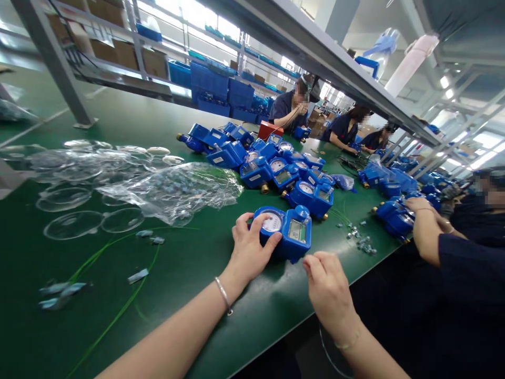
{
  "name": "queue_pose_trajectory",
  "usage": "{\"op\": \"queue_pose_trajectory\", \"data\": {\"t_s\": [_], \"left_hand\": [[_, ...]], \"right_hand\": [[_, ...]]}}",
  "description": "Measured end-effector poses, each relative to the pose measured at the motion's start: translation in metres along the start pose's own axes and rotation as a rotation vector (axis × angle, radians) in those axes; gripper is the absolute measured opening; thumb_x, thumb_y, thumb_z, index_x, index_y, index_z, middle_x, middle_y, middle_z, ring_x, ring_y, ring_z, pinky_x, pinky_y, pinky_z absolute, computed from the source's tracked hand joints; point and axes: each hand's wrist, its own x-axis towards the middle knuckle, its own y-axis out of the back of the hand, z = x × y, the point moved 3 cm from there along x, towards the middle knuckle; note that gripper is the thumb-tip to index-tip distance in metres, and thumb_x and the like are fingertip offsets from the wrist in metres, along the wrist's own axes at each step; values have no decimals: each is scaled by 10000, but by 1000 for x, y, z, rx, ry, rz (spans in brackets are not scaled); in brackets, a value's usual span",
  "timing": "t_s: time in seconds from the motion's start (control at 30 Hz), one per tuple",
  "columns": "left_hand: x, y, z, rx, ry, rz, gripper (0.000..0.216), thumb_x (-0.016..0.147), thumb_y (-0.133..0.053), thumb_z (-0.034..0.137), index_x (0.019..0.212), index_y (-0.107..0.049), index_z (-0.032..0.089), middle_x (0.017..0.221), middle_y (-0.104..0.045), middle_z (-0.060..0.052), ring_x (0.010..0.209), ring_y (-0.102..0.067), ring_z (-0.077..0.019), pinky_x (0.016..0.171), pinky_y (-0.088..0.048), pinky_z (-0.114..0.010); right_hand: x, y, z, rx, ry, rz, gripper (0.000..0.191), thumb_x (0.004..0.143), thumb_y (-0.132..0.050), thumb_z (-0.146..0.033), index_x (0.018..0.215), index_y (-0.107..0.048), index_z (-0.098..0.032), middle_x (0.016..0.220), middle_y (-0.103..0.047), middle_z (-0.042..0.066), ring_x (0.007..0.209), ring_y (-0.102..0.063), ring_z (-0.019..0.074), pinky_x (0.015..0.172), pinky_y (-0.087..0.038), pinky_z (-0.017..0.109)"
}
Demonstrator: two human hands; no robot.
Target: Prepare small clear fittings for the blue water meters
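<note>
Blue water meter, lower centre of the frame, lying on the green bench top near its front edge, round dial and small display window facing up. Left hand wrapped over the dial end, thumb and fingers closed against the housing, apparently steadying it so that the face stays readable. Right hand just beside the meter's near right corner, fingers curled in loosely; whether anything small is pinched between them cannot be told. Loose screws scattered to the right, within reach of that hand. Heap of further blue meters directly behind, centre frame, crowding the far side of the working spot. Crumpled clear plastic bag and clear round lenses at left; thin green wires trail across the lower left. A neighbour's arm rests at the right edge.
</note>
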Motion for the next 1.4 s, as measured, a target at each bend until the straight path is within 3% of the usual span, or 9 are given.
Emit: {"op": "queue_pose_trajectory", "data": {"t_s": [0.23, 0.5, 1.4], "left_hand": [[0, -3, 2, -28, -5, 36, 421, 794, -510, 448, 1173, -439, 278, 1178, -293, -75, 1114, -337, -282, 975, -307, -495], [-3, -2, 0, -56, -4, 43, 419, 797, -508, 446, 1178, -449, 284, 1186, -294, -72, 1127, -331, -277, 984, -304, -481], [-8, 0, -4, -61, -7, 34, 414, 805, -508, 432, 1188, -445, 289, 1220, -275, -70, 1145, -307, -282, 994, -296, -484]], "right_hand": [[3, 0, -4, -259, 139, -136, 201, 874, -407, -89, 976, -572, -143, 830, -540, 87, 776, -479, 209, 726, -407, 362], [7, -2, -11, -317, 218, -245, 221, 868, -399, -86, 1003, -563, -147, 873, -531, 94, 791, -461, 222, 723, -394, 363], [13, -2, -15, -367, 286, -292, 231, 863, -381, -77, 987, -567, -136, 864, -522, 99, 783, -451, 231, 702, -383, 366]]}}
